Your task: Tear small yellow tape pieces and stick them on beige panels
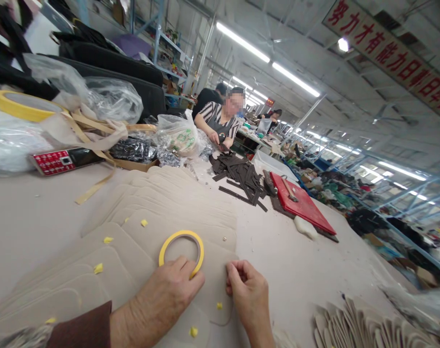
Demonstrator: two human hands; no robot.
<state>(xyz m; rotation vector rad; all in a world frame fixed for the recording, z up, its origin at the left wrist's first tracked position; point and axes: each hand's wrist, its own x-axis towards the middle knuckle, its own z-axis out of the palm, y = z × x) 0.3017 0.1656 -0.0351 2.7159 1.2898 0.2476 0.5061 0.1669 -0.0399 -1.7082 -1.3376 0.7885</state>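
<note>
Head view: hands on beige panels, tabletop.
Left hand (169, 290) grip clamped on yellow tape roll (181, 249); right hand (247, 290) grip pinched together on beige panel (140, 241); red banner (390, 58) lettering unreadable.

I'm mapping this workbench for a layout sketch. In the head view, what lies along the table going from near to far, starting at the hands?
Left hand and right hand → yellow tape ring → overlapped beige pieces → pile of dark strips → seated person in a striped top.
</note>
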